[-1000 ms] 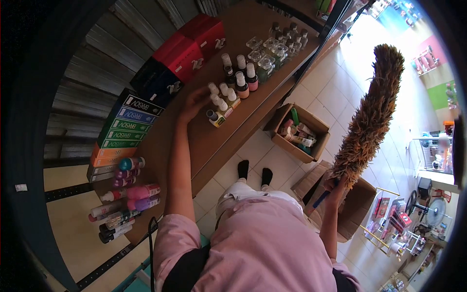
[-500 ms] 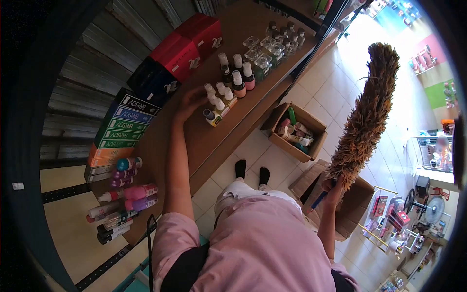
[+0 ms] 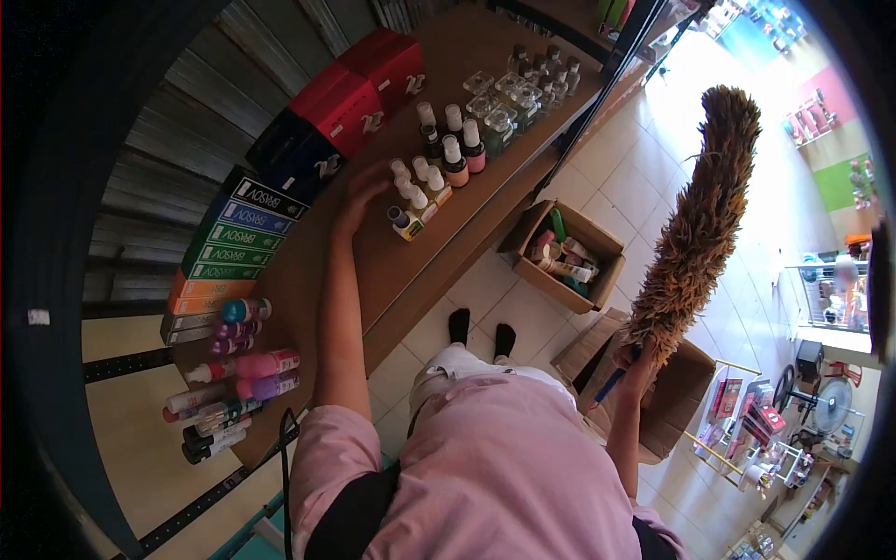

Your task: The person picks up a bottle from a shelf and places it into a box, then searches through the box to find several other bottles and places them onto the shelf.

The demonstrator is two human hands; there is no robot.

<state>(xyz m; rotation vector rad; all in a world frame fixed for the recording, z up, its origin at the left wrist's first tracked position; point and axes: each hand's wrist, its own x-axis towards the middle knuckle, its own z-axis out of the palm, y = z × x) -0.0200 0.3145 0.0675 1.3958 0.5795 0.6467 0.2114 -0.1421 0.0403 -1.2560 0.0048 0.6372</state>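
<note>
My left hand (image 3: 362,196) is over the brown shelf (image 3: 392,271), its fingers stretched out and holding nothing. Just beside its fingertips stands a cluster of small spray bottles (image 3: 417,191) with white caps. One bottle with a dark cap (image 3: 403,222) is at the near end of that cluster. Taller spray bottles (image 3: 453,159) with pink and dark bodies stand behind, then clear glass bottles (image 3: 504,117). Out to the right, my right hand (image 3: 637,367) is closed around the blue handle of a brown feather duster (image 3: 695,224), whose feathers point up and away.
Red boxes (image 3: 350,112) and a stack of labelled boxes (image 3: 238,238) line the back of the shelf. Pink, purple and dark bottles (image 3: 266,364) lie toward the left. On the tiled floor are a carton of bottles (image 3: 523,247) and an open cardboard box (image 3: 686,401).
My left hand has drawn back slightly from the white-capped bottles. The feather duster in my right hand has shifted a little to the left.
</note>
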